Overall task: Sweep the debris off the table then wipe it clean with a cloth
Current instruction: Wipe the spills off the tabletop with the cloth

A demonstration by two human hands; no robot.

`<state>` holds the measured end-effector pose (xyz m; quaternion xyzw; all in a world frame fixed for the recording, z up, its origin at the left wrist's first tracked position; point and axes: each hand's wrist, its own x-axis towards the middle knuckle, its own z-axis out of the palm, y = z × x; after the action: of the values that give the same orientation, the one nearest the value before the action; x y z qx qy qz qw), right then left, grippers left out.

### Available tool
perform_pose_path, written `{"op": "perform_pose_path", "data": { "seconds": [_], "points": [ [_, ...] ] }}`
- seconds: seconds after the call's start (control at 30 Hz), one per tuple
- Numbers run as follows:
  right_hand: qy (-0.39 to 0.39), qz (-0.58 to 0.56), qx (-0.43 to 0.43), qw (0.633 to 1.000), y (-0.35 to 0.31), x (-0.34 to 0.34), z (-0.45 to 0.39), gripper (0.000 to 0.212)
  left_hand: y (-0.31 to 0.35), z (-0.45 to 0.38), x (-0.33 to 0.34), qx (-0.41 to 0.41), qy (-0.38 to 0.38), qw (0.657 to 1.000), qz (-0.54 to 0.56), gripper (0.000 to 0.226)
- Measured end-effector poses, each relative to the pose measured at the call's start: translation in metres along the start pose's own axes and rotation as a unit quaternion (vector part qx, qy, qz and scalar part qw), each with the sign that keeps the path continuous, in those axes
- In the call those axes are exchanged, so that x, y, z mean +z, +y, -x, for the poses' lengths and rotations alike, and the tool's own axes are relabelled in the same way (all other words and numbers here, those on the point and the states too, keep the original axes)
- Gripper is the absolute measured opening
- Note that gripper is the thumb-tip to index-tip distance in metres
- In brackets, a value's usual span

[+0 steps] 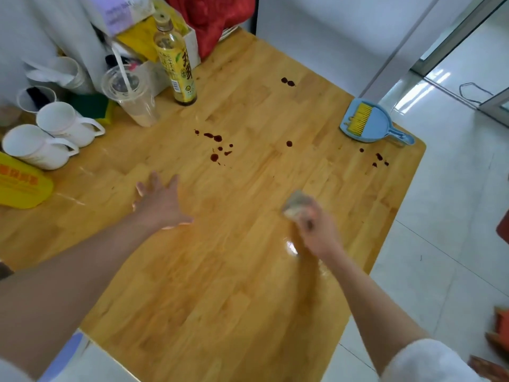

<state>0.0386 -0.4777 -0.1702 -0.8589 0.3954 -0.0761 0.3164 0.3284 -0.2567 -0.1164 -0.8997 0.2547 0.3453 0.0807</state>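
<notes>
The right hand (316, 230) is closed around a small wadded cloth (296, 204), which pokes out past the fingers and sits on or just above the wooden table (248, 285) near its right side. The picture is blurred there, so actual contact with the wood cannot be told. The left hand (159, 202) is spread flat, palm down, fingers apart, resting on the table well apart from the cloth.

Dark red spots (216, 147) lie in a cluster near the middle, with more by the far edge and near the right corner. A blue dustpan (371, 125) with a yellow brush in it rests at the right edge, untouched.

The cloth looks light, soft and limp; bunched in the fist it should give a firm pad, and holding it from above with the fingers wrapped over the top seems the best grip. The glossy table probably lets it slide easily. The spots may smear, so a clean face of the cloth would help.
</notes>
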Motion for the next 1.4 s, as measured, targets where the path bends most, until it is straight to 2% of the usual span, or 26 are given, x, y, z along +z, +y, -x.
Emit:
{"op": "perform_pose_path", "data": {
  "seconds": [0.07, 0.1, 0.13, 0.17, 0.23, 0.27, 0.3, 0.33, 0.37, 0.4, 0.47, 0.5, 0.53, 0.6, 0.67, 0.73, 0.8, 0.87, 0.93, 1.0, 1.07, 1.1, 1.2, 1.27, 1.33, 1.4],
  "points": [
    [0.137, -0.071, 0.283, 0.947, 0.005, -0.017, -0.020, 0.011, -0.003, -0.009, -0.007, 0.003, -0.023, 1.000, 0.019, 0.126],
    [0.171, -0.088, 0.346, 0.918, -0.006, -0.013, -0.023, 0.014, -0.003, -0.012, -0.009, 0.007, -0.034, 0.999, 0.024, 0.128],
    [0.188, -0.079, 0.335, 0.920, -0.023, 0.000, -0.023, 0.017, -0.003, -0.014, -0.011, 0.009, -0.041, 0.999, 0.024, 0.129],
    [0.174, -0.097, 0.272, 0.941, -0.046, 0.015, -0.017, 0.023, -0.002, -0.014, -0.012, 0.013, -0.041, 0.999, 0.021, 0.130],
    [0.040, -0.046, 0.053, 0.997, -0.087, 0.057, 0.008, 0.026, -0.002, -0.014, -0.013, 0.015, -0.039, 0.999, 0.018, 0.131],
    [-0.065, 0.020, -0.080, 0.994, -0.106, 0.071, 0.024, 0.023, -0.003, -0.015, -0.013, 0.015, -0.034, 0.999, 0.016, 0.131],
    [-0.164, 0.059, -0.189, 0.967, -0.111, 0.078, 0.031, 0.022, -0.004, -0.016, -0.013, 0.016, -0.029, 0.999, 0.009, 0.132],
    [-0.227, 0.065, -0.257, 0.937, -0.110, 0.076, 0.027, 0.021, -0.005, -0.017, -0.013, 0.018, -0.026, 0.999, 0.004, 0.133],
    [-0.249, 0.041, -0.261, 0.932, -0.103, 0.065, 0.016, 0.018, -0.004, -0.018, -0.012, 0.020, -0.024, 0.999, 0.000, 0.133],
    [-0.236, 0.017, -0.228, 0.945, -0.095, 0.050, 0.000, 0.017, -0.005, -0.019, -0.011, 0.021, -0.024, 0.999, -0.003, 0.133],
    [-0.111, -0.041, -0.022, 0.993, -0.066, 0.013, -0.034, 0.018, -0.005, -0.021, -0.009, 0.021, -0.025, 0.999, -0.006, 0.133],
    [-0.020, -0.088, 0.123, 0.988, -0.051, -0.002, -0.051, 0.019, -0.006, -0.023, -0.008, 0.019, -0.025, 0.999, -0.005, 0.133],
    [0.075, -0.125, 0.252, 0.957, -0.041, -0.014, -0.061, 0.018, -0.006, -0.024, -0.008, 0.019, -0.024, 1.000, -0.002, 0.134],
    [0.192, -0.049, 0.332, 0.922, -0.048, -0.001, -0.062, 0.013, -0.006, -0.025, -0.007, 0.019, -0.026, 0.999, 0.004, 0.133],
    [0.170, -0.041, 0.223, 0.959, -0.085, 0.045, -0.048, 0.020, -0.006, -0.026, -0.007, 0.020, -0.030, 0.999, 0.010, 0.132],
    [-0.006, -0.031, 0.010, 0.999, -0.129, 0.087, -0.018, 0.032, -0.007, -0.026, -0.007, 0.022, -0.025, 0.999, 0.004, 0.133],
    [-0.184, 0.030, -0.198, 0.962, -0.151, 0.094, 0.000, 0.029, -0.007, -0.024, -0.008, 0.026, -0.024, 0.999, -0.009, 0.134],
    [-0.260, 0.045, -0.236, 0.935, -0.144, 0.070, -0.018, 0.023, -0.008, -0.023, -0.007, 0.029, -0.024, 0.999, -0.016, 0.133],
    [-0.215, 0.065, -0.151, 0.963, -0.112, 0.043, -0.056, 0.021, -0.009, -0.025, -0.006, 0.037, -0.016, 0.999, -0.025, 0.133],
    [-0.025, 0.073, 0.042, 0.996, -0.087, 0.018, -0.088, 0.021, -0.012, -0.026, -0.006, 0.042, -0.017, 0.999, -0.028, 0.133],
    [0.127, 0.064, 0.153, 0.978, -0.085, 0.025, -0.092, 0.015, -0.012, -0.025, -0.006, 0.046, -0.018, 0.998, -0.037, 0.134],
    [0.140, 0.060, 0.144, 0.978, -0.098, 0.041, -0.085, 0.012, -0.012, -0.024, -0.006, 0.047, -0.018, 0.998, -0.043, 0.133],
    [-0.034, 0.014, -0.015, 0.999, -0.154, 0.093, -0.050, 0.028, -0.013, -0.022, -0.008, 0.050, -0.023, 0.997, -0.059, 0.130],
    [-0.185, 0.070, -0.159, 0.967, -0.174, 0.094, -0.036, 0.021, -0.020, -0.021, -0.016, 0.065, -0.028, 0.996, -0.057, 0.121],
    [-0.306, 0.054, -0.179, 0.934, -0.171, 0.067, -0.052, 0.023, -0.037, -0.022, -0.030, 0.080, -0.012, 0.996, -0.045, 0.109],
    [-0.274, 0.051, -0.108, 0.954, -0.152, 0.038, -0.081, 0.018, -0.057, -0.031, -0.044, 0.070, 0.018, 0.997, -0.041, 0.105]
  ]
}}
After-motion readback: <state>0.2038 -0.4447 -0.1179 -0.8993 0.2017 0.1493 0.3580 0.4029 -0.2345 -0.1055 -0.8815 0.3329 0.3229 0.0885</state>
